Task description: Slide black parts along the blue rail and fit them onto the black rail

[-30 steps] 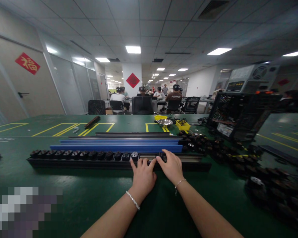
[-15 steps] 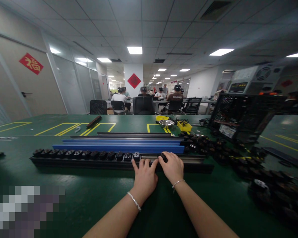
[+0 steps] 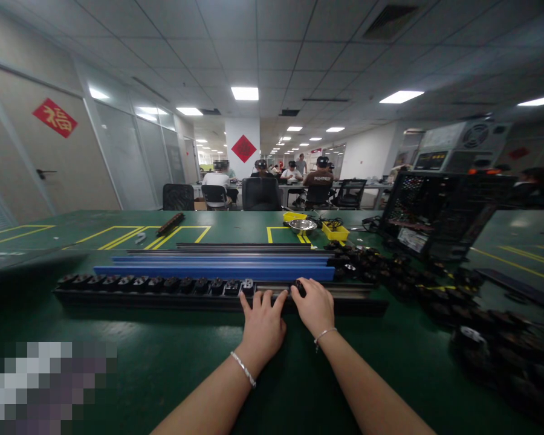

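A long black rail point(image 3: 163, 300) lies across the table in front of me, with a row of black socket modules point(image 3: 172, 284) filling its left and middle part. My left hand point(image 3: 262, 320) lies over the rail with its fingers spread, the fingertips touching the channel just right of the last module point(image 3: 247, 284), which has a pale face. Just to the right, my right hand point(image 3: 315, 305) grips a small black socket module point(image 3: 301, 288) at the rail's channel. The fingers partly hide this piece, so whether it sits in the channel I cannot tell.
Behind the rail lie blue strips point(image 3: 208, 272). Loose black modules point(image 3: 399, 275) are heaped at the right, near an open computer case point(image 3: 439, 211). Yellow bins point(image 3: 335, 232) and a metal bowl point(image 3: 302, 226) stand farther back. People sit at tables beyond.
The view has shifted slightly. Both hands keep nearly the same place on the rail. At the left edge, a dark blurred shape now covers more of the table.
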`<state>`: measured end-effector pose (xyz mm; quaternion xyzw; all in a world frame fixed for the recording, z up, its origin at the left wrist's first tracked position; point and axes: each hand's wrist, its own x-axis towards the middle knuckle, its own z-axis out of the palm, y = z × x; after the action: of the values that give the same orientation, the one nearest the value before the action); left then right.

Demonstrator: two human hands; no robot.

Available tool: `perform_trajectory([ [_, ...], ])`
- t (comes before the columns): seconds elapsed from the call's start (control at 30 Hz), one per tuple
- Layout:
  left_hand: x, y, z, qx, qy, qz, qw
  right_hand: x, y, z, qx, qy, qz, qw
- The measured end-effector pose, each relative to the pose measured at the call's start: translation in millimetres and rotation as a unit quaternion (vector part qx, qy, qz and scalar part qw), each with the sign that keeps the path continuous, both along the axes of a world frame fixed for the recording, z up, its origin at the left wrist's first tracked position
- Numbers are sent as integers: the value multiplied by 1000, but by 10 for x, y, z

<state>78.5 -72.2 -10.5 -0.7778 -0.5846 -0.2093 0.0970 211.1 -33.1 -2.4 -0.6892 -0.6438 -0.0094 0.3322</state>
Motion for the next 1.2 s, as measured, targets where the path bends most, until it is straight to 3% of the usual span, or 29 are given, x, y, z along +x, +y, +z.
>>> perform_trajectory([
  [1.0,-13,3,-1,0,9,-2,1000,63,10,-19,4,-20,10,1000],
  [1.2,-10,8,-15,1,6,-1,1000,78,-22,-1,4,-39,-14,999],
])
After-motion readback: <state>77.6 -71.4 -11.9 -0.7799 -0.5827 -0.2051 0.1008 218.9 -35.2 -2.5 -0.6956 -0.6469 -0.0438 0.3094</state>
